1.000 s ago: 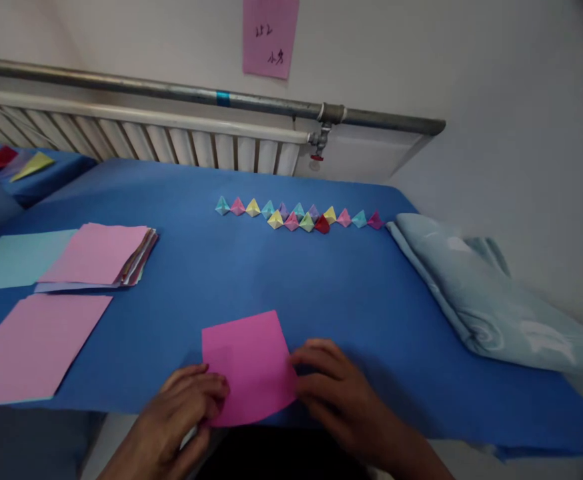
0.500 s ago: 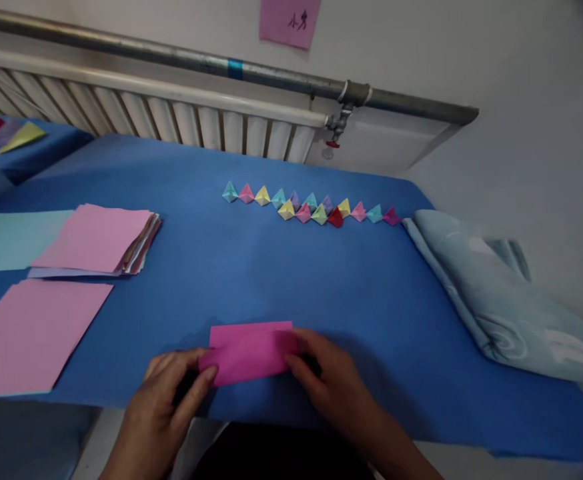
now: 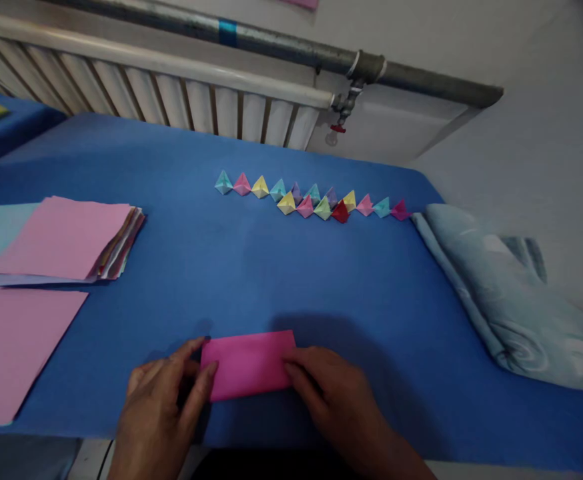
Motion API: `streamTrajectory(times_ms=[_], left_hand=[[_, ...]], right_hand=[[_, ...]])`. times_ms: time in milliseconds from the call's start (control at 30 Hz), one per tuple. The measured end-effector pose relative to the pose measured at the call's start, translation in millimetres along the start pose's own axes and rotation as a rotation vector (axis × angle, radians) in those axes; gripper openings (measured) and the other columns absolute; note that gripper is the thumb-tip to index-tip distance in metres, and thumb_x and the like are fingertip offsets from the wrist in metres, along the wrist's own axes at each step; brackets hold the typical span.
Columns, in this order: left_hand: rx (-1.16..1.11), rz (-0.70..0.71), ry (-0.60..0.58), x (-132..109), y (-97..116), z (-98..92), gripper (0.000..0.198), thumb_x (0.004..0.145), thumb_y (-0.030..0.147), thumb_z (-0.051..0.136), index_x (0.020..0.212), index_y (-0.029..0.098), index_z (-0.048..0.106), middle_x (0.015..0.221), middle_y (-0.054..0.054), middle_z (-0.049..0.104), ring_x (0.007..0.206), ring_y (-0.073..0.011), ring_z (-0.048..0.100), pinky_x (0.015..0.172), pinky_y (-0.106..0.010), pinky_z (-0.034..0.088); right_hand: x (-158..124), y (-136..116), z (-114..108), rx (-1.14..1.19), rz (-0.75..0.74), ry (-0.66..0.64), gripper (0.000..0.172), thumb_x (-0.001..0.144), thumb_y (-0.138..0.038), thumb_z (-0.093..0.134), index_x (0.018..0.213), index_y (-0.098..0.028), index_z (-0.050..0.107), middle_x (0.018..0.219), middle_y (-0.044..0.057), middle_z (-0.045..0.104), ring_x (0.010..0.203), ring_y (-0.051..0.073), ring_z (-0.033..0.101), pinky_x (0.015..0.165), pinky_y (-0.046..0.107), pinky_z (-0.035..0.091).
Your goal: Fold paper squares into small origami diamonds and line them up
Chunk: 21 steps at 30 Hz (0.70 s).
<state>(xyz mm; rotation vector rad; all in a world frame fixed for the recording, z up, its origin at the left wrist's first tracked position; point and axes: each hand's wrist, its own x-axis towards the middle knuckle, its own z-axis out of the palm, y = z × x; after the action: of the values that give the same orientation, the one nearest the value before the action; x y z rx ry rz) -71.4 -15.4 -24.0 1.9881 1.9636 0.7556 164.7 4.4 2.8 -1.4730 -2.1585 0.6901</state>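
Note:
A bright pink sheet of paper [image 3: 248, 363], folded in half into a flat rectangle, lies near the front edge of the blue table [image 3: 231, 267]. My left hand [image 3: 164, 407] pinches its left end between thumb and fingers. My right hand [image 3: 329, 393] presses on its right end with fingers curled over the edge. Both hands rest on the table on either side of the paper.
A row of several small folded paper shapes [image 3: 311, 199] in mixed colours runs across the far middle. A stack of coloured sheets [image 3: 64, 240] sits at the left, a single pink sheet [image 3: 14, 350] in front of it. A folded light-blue cloth [image 3: 501, 293] lies at right. A radiator [image 3: 146, 90] lines the wall.
The pink sheet was a full square a second ago; it is folded in half and pressed flat. The view has tilted down and shifted slightly.

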Motion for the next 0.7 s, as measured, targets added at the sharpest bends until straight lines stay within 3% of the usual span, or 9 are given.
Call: streamTrajectory(times_ms=[400, 700], left_hand=[[0.048, -0.020, 0.014, -2.0, 4.5, 6.2, 0.036, 0.089, 0.053, 0.042, 0.107, 0.026, 0.056, 0.069, 0.000, 0.068, 0.064, -0.0219, 0.064, 0.071, -0.042, 0.042], [0.085, -0.030, 0.045, -2.4, 7.9, 6.7, 0.031, 0.090, 0.047, 0.046, 0.105, 0.023, 0.058, 0.067, 0.000, 0.064, 0.063, -0.0191, 0.059, 0.068, -0.038, 0.043]], right_hand=[[2.4, 3.8, 2.1, -0.039, 0.004, -0.019, 0.027, 0.095, -0.023, 0.040, 0.091, -0.020, 0.067, 0.075, 0.002, 0.069, 0.065, 0.016, 0.064, 0.059, 0.026, 0.047], [4.7, 8.3, 4.1, -0.082, -0.084, 0.047, 0.030, 0.097, -0.023, 0.037, 0.089, -0.020, 0.066, 0.073, 0.001, 0.069, 0.062, 0.015, 0.064, 0.058, 0.026, 0.048]])
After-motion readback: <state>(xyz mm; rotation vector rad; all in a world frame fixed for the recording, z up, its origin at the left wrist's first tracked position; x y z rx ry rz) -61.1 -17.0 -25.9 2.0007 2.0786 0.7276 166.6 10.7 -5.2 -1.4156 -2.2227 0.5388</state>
